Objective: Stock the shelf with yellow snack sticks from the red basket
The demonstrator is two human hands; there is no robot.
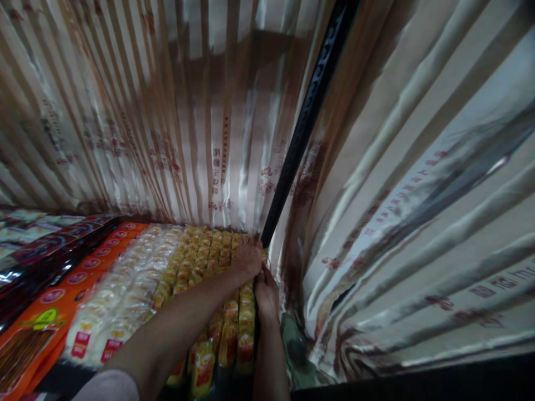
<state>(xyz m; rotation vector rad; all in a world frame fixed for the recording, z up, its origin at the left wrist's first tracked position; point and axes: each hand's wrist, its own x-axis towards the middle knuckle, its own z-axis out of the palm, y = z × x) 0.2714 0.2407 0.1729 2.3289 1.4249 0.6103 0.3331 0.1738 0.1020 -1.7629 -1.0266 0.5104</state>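
My left hand [249, 257] reaches across the rows of small yellow wrapped packets [203, 259] to their far right corner, close to the foot of a black slotted metal post [298, 139]. Its fingers are bent and close together. My right hand [266, 291] is just below it, at the right edge of the packets, with its fingers curled up against the left hand. Whatever the fingers hold there is small, dim and hidden by the hands. Nearer me, several yellow packets with red labels [204, 367] stand at the front of the rows.
Left of the yellow packets lie clear-wrapped white packets [125, 284], orange packs [79, 278] and dark shiny packs [54, 267]. Pleated printed sheeting [225, 111] hangs behind, and more loose sheeting [397, 211] folds down on the right. A greenish thing [298, 351] lies low beside my right forearm.
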